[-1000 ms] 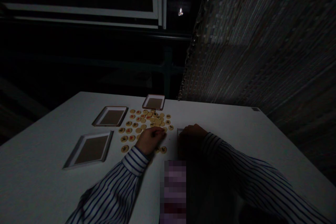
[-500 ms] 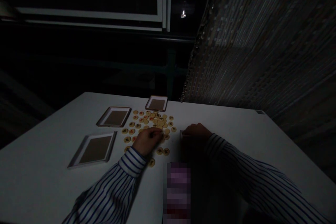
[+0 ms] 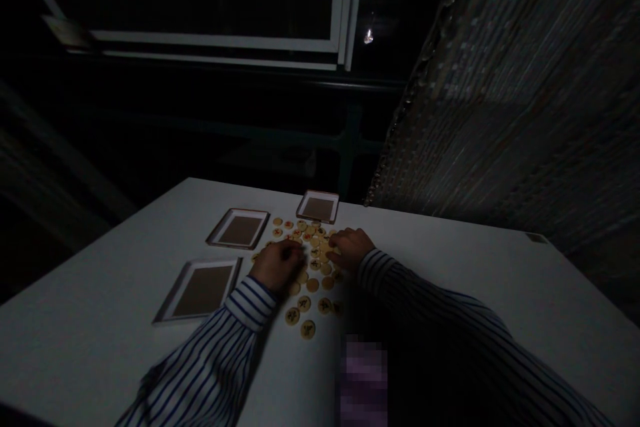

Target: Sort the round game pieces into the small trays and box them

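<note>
Round wooden Chinese chess pieces [image 3: 313,285] lie scattered and partly piled on the white table, some with red characters, some dark, some showing a plain face. My left hand [image 3: 277,267] rests at the near left of the pile with fingers curled in; anything inside them is hidden. On the right side of the pile is my right hand [image 3: 354,248], its thumb and fingers apart and its fingertips on the pieces. Several pieces, such as a dark-marked one [image 3: 308,329], lie nearer to me.
Three shallow square trays or lids with brown bottoms stand on the table: a near left one [image 3: 161,312], a middle one [image 3: 213,235] and a far one [image 3: 317,194]. A beaded curtain [image 3: 450,140] hangs at the right behind the table [image 3: 450,267]. The room is dark.
My right hand has moved left from beside the pile onto the pieces, and its fingers have opened from a curl. My left hand stays curled. The view has turned slightly left.
</note>
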`<state>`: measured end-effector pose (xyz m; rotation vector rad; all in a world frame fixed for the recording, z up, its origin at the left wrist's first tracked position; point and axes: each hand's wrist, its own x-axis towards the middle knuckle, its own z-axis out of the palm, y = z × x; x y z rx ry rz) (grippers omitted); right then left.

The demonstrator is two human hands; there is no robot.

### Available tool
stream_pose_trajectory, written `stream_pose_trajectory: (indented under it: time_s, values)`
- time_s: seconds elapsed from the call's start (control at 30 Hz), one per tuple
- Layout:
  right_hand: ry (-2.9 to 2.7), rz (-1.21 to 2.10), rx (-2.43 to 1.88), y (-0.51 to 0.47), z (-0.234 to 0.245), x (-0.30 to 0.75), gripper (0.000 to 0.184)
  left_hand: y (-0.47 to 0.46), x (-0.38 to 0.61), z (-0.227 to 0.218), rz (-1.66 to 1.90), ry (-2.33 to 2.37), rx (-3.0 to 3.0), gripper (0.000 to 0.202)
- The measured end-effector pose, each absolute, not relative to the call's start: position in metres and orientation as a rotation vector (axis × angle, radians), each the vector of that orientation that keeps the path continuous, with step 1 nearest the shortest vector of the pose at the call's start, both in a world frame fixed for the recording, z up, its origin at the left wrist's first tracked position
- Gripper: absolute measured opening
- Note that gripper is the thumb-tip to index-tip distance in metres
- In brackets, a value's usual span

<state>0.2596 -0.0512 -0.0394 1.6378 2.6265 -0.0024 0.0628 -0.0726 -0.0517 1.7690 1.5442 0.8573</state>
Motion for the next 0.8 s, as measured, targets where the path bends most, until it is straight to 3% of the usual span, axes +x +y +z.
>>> stream_pose_trajectory:
  time_s: [0.3, 0.57, 0.67, 0.8]
  values:
    - [2.669, -0.093, 1.678, -0.044, -0.045, 0.256, 0.028, -0.068, 0.071, -0.049, 0.772, 1.557, 1.891, 0.030]
    - [2.637, -1.512, 1.929, -0.039, -0.050, 0.273, 0.025, -0.062, 0.095, -0.053, 0.881, 1.376, 1.771, 0.029]
    - [2.547, -1.703, 1.966, -0.042, -0.047, 0.276, 0.027, -0.062, 0.104, -0.049, 0.901, 1.309, 1.608, 0.029]
    - [2.542, -1.708, 1.978, -0.047, -0.043, 0.278, 0.027, -0.062, 0.112, -0.047, 0.947, 1.267, 1.460, 0.027]
